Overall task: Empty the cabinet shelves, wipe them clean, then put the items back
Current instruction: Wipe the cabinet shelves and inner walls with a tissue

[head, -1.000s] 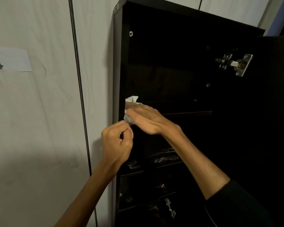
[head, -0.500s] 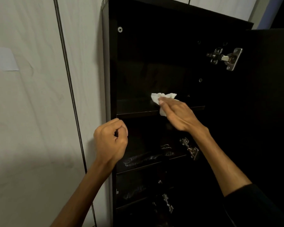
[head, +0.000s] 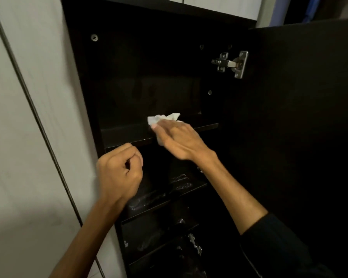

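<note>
A dark cabinet stands open before me, and its top shelf (head: 127,135) is bare. My right hand (head: 177,139) presses a crumpled white cloth (head: 163,117) flat onto the middle of that shelf, fingers straight over it. My left hand (head: 119,173) is curled into a loose fist in front of the cabinet's left side panel (head: 82,77), below the shelf's front edge, and it holds nothing that I can see. Lower shelves (head: 165,199) carry dim, shiny items that are hard to make out.
The cabinet door (head: 301,117) hangs open on the right, with a metal hinge (head: 232,64) at its upper edge. A pale wall panel (head: 28,137) with a dark vertical seam lies to the left of the cabinet.
My right hand has swept the cloth from the shelf's left end to its middle. My left hand let go of the cloth's edge and stays curled by the left panel.
</note>
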